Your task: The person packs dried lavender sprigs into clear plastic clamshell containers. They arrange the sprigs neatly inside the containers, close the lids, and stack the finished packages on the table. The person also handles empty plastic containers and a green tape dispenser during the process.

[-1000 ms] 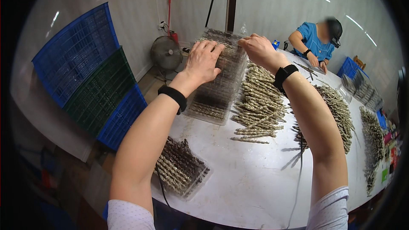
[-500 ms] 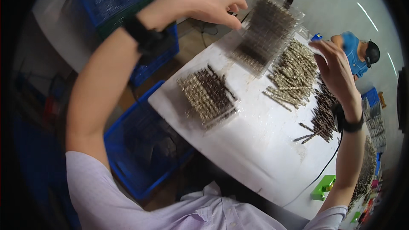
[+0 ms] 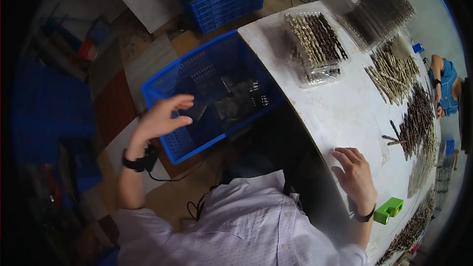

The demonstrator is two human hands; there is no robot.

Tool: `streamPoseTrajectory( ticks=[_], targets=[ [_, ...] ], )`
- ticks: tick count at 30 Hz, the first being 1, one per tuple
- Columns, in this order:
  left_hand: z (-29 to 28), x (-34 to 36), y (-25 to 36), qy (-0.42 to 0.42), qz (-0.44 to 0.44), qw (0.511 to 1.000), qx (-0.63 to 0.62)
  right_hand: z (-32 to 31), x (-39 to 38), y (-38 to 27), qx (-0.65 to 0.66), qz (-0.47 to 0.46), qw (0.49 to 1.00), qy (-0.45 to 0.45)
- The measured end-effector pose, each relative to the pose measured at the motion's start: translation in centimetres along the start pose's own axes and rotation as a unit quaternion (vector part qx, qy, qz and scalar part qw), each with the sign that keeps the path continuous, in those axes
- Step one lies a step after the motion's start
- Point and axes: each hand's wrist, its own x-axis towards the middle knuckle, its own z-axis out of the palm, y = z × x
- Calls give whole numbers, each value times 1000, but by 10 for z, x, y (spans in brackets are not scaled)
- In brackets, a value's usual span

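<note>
Hovering at nine o'clock in your view, your left hand (image 3: 165,117) is over the near-left end of the blue crate (image 3: 199,148), with thumb and fingers apart and nothing between them. Your right hand (image 3: 355,175), at four o'clock, hangs by the edge of the table (image 3: 322,116), fingers loosely bent and holding nothing; whether it touches the tabletop you cannot tell.

The clear plastic pieces (image 3: 234,102) lie loose inside the crate, at three o'clock from your left hand. Their exact shape is hard to make out in the shadow. Judging by their shine, they should be light, thin and slick, stiff enough to keep their form but apt to bend or crack under a hard pinch. A corner or rim, taken between thumb and fingertips, looks the safest hold; any pieces nested together may cling.

The crate itself looks stiff and sturdy, best gripped by its rim.

Between one and two o'clock, the clear box (image 3: 322,78) packed with twisted sticks (image 3: 315,37) sits on the table. It should weigh more, and its sticks look brittle, so it suits two palms low on its walls.
</note>
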Motion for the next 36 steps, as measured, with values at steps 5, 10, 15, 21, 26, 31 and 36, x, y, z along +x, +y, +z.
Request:
streamPoseTrajectory(
  ticks=[5, 10, 15, 21, 26, 31, 36],
  targets=[
    [72, 59, -131, -157, -136, 971, 116, 42, -2, -14, -6, 104, 989, 101],
    [141, 182, -218, -116, -127, 974, -145, 76, -3, -18, -51, 140, 975, 166],
    [212, 300, -291, -49, 12, 999, 15, 93, -12, -18, -67, 202, 964, 161],
    [266, 412, -368, -13, -102, 995, 13, 102, 1, -19, -136, 211, 953, 168],
    [276, 458, -351, -55, -116, 990, 61, 84, 3, -14, -110, 172, 970, 133],
    [311, 499, -331, -83, -94, 983, 131, 83, -2, -17, -88, 194, 970, 117],
    [334, 517, -332, -83, -88, 985, 119, 93, -57, -22, -63, 265, 962, -25]
  ],
)
